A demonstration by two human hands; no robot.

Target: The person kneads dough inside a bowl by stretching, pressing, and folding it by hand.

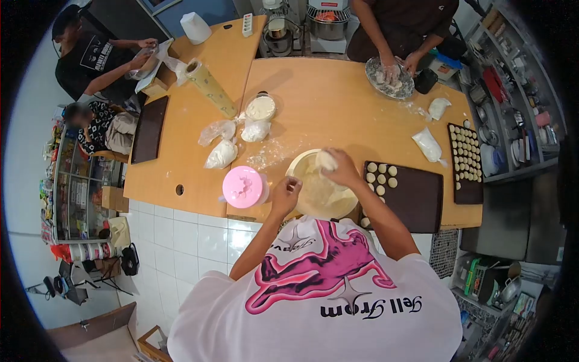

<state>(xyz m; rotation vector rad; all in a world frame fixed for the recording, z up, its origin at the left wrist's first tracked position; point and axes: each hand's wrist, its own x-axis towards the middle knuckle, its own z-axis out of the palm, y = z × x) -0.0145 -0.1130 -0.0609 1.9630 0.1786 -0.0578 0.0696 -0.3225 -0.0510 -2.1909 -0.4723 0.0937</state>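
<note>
A large cream bowl [298, 161] stands at the table's near edge, with pale floury dough or flour [316, 192] inside. My right hand [342, 171] is closed around a lump of dough [326, 160] over the bowl's right side. At the bowl's left rim, my left hand [287, 192] has its fingers curled together; what they hold, if anything, is too small to make out. A pink-lidded container [243, 186] sits left of that hand. To the right of the bowl lies a dark baking tray [413, 196] with several round dough pieces [381, 178] along its left part.
A second tray [467, 193] full of dough rounds lies far right, near a white bag [429, 146]. Bags of white powder [222, 154] and a film roll [211, 89] stand left. Across the table, a co-worker's hands work in a metal bowl [403, 92]. Another person handles plastic [148, 60].
</note>
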